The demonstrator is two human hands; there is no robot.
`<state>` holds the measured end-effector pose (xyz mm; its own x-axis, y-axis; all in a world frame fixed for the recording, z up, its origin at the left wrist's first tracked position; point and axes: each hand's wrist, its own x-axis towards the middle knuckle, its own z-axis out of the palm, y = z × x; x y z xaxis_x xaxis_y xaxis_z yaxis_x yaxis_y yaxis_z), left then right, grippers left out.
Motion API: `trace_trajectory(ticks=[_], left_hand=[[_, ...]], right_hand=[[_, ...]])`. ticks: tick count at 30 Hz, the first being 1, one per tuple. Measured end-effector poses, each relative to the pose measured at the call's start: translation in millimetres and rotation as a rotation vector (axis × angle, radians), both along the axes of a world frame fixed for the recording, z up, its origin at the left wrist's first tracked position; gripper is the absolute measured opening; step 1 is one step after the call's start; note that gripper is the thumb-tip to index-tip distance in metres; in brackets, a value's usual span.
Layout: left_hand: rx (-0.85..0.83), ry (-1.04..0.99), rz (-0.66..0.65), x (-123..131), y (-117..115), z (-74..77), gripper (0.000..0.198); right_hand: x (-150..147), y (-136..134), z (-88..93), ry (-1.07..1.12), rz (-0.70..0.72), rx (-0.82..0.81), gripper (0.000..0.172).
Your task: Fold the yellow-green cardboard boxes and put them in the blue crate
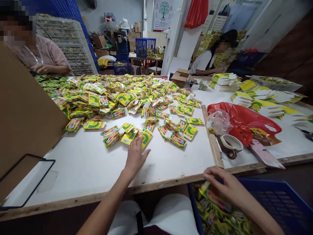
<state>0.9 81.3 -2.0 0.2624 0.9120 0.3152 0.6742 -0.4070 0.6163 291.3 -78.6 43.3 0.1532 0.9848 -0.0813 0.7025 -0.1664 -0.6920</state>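
My left hand [135,156] lies flat on the white table [85,163], fingers stretched out, its fingertips touching a yellow-green packet [146,137] at the near edge of a big spread of packets [117,94]. My right hand [223,184] is down in the blue crate [281,202] by my right knee, fingers curled over a stack of the same packets [215,199].
A brown cardboard sheet [22,120] stands at the left. A red plastic bag [242,119], a clear bag and a cup [231,145] sit right of a wooden strip [212,137]. Folded cartons [264,98] lie far right. Two other people sit at the far side.
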Motion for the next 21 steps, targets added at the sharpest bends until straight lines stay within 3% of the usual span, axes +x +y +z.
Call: trace_trajectory(ticks=[3, 6, 9, 12, 16, 21], left_hand=[[-0.015, 0.181, 0.034, 14, 25, -6.5, 0.070], [-0.106, 0.075, -0.024, 18, 26, -9.1, 0.060], [-0.390, -0.311, -0.115, 13, 2, -8.0, 0.036], [-0.613, -0.628, -0.179, 7, -30, -6.7, 0.032], [-0.627, -0.749, -0.203, 3, -57, -6.7, 0.029], [-0.574, -0.785, -0.202, -8, -66, -2.2, 0.048]], right_hand=[[23, -19, -5.2, -0.063, -0.048, -0.047, 0.026], [-7, -13, -16.2, 0.108, -0.016, -0.038, 0.027], [-58, 15, -32.5, 0.386, -0.077, 0.096, 0.028], [-103, 50, -53.2, 0.679, -0.148, 0.217, 0.028], [-141, 78, -72.2, 0.910, -0.108, 0.268, 0.029], [-151, 76, -70.1, 0.873, 0.004, 0.293, 0.028]])
